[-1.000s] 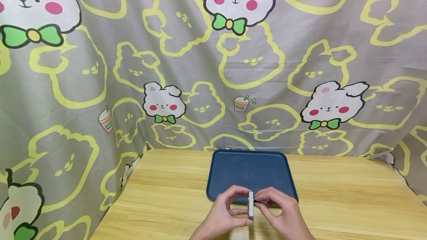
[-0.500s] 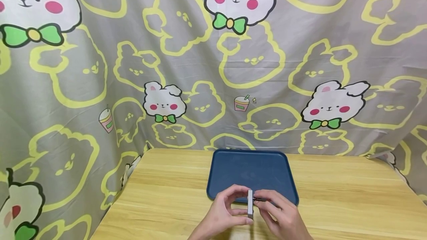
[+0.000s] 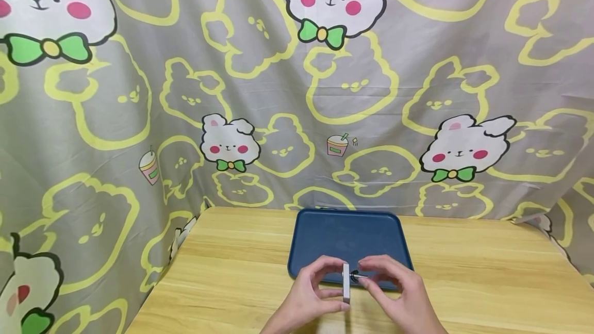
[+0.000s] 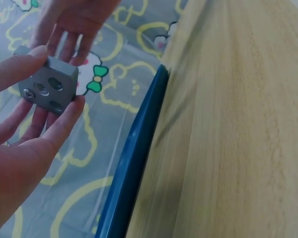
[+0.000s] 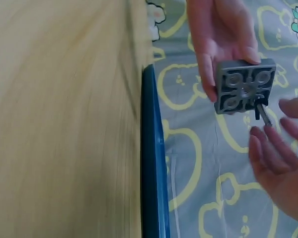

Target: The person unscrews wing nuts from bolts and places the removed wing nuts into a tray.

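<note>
My left hand holds a square grey metal block upright by its edges, thumb below and fingers above in the head view. Several round holes dot the block's face in the left wrist view. Through a corner hole runs a threaded bolt. On it, against the ribbed back of the block, sits a small black piece that looks like a wing nut. The fingers of my right hand are spread around the bolt's free end. In the right wrist view one fingertip lies at the bolt's tip; contact is unclear.
A dark blue tray lies on the wooden table just beyond my hands. Behind and to the left, a grey curtain with rabbit prints hangs down to the table's edge.
My right fingers were pinched at the black piece, then reached along the bolt, and now are spread apart, with the black piece in plain sight. The left hand and block have barely moved.
</note>
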### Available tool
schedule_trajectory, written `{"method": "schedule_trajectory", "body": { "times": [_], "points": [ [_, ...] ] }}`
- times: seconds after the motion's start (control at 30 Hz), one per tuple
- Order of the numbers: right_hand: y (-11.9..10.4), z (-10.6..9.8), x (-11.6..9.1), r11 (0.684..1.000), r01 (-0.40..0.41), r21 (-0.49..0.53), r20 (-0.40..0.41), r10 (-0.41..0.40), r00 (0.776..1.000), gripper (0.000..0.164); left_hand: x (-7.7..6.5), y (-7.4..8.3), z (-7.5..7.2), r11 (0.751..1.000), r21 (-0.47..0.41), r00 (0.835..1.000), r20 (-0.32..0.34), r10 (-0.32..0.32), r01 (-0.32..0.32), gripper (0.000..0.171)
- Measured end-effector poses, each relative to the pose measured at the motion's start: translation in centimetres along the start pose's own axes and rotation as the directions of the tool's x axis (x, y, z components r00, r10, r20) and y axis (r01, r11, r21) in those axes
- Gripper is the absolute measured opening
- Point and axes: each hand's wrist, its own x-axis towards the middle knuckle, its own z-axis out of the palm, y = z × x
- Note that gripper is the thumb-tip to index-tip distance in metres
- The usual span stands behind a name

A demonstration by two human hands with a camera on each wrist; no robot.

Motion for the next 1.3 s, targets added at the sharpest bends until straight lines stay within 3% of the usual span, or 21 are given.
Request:
{"method": "schedule_trajectory", "body": {
  "times": [0.03, 0.1, 0.17, 0.3, 0.43, 0.53, 0.67, 0.83, 1.13, 1.3],
  "points": [
    [-0.2, -0.1, 0.0, 0.991, -0.125, 0.053, 0.021, 0.125, 0.992, 0.023, 0.0, 0.0, 0.0, 1.0, 0.007, 1.0, 0.002, 0.008, -0.008, 0.064],
    [-0.3, -0.2, 0.2, 0.934, -0.323, 0.152, 0.075, 0.315, 0.946, 0.022, 0.0, -0.1, 0.0, 0.999, 0.025, 1.0, 0.01, 0.028, -0.029, 0.064],
    [0.0, -0.3, 0.4, 0.875, -0.434, 0.217, 0.147, 0.41, 0.9, 0.029, 0.0, -0.3, 0.1, 0.998, 0.04, 0.998, 0.017, 0.053, -0.054, 0.063],
    [0.8, -0.7, 0.6, 0.808, -0.497, 0.316, 0.292, 0.416, 0.862, 0.038, 0.0, -0.4, 0.3, 0.994, 0.05, 0.995, 0.032, 0.096, -0.098, 0.062],
    [1.0, -0.8, 0.6, 0.755, -0.546, 0.363, 0.365, 0.423, 0.829, 0.039, 0.0, -0.4, 0.5, 0.99, 0.056, 0.991, 0.044, 0.127, -0.13, 0.062],
    [1.1, -0.9, 0.5, 0.74, -0.562, 0.369, 0.374, 0.435, 0.819, 0.038, 0.0, -0.4, 0.6, 0.99, 0.059, 0.991, 0.048, 0.124, -0.127, 0.061],
    [1.3, -0.8, 0.6, 0.737, -0.558, 0.382, 0.368, 0.432, 0.823, 0.036, 0.0, -0.4, 0.6, 0.991, 0.063, 0.992, 0.049, 0.119, -0.122, 0.06],
    [1.3, -0.7, 0.6, 0.753, -0.537, 0.381, 0.35, 0.42, 0.837, 0.033, 0.0, -0.5, 0.6, 0.99, 0.072, 0.991, 0.05, 0.122, -0.125, 0.06],
    [0.5, -0.5, 0.3, 0.895, -0.388, 0.22, 0.239, 0.336, 0.911, 0.021, 0.0, -0.6, 0.5, 0.996, 0.043, 0.996, 0.042, 0.078, -0.08, 0.062],
    [0.2, 0.1, -0.1, 0.977, -0.183, 0.105, 0.123, 0.17, 0.978, 0.011, 0.0, -0.7, 0.3, 0.996, 0.028, 0.996, 0.045, 0.083, -0.084, 0.063]
  ]
}}
